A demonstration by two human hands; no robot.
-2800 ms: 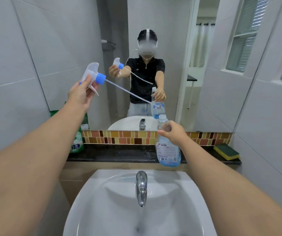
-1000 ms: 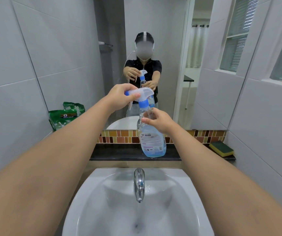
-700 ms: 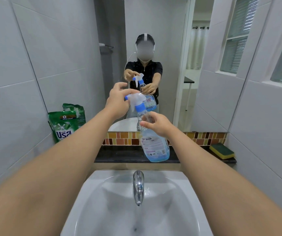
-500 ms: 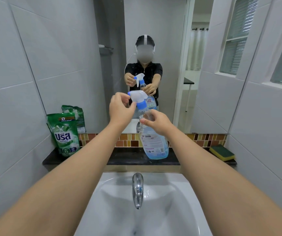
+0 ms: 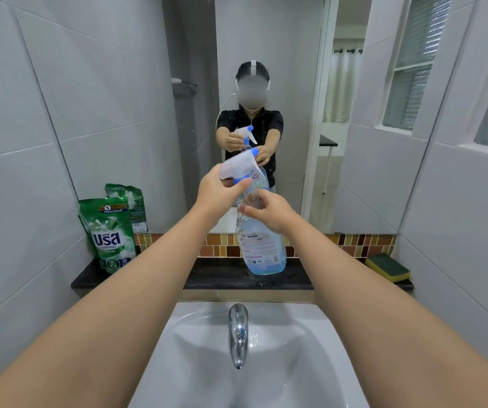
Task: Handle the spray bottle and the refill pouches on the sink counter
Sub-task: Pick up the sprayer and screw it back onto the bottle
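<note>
— Above the sink counter (image 5: 245, 279), where was the spray bottle (image 5: 261, 245)?

— I had it raised, tilted: my right hand (image 5: 266, 212) wrapped its neck, my left hand (image 5: 217, 191) pinched the trigger head (image 5: 238, 167).

— How would it handle?

— Part-full, I judged; lightish, stiff plastic, maybe slick. The neck suited gripping.

— Counts?

— One bottle, one green refill pouch (image 5: 110, 235) standing left, one sponge (image 5: 387, 267) right.

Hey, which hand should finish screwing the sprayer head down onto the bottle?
Left. The left hand already grips the blue collar of the sprayer head, so it can twist there. The right hand is wrapped around the spray bottle neck, steadying it above the counter.
</note>
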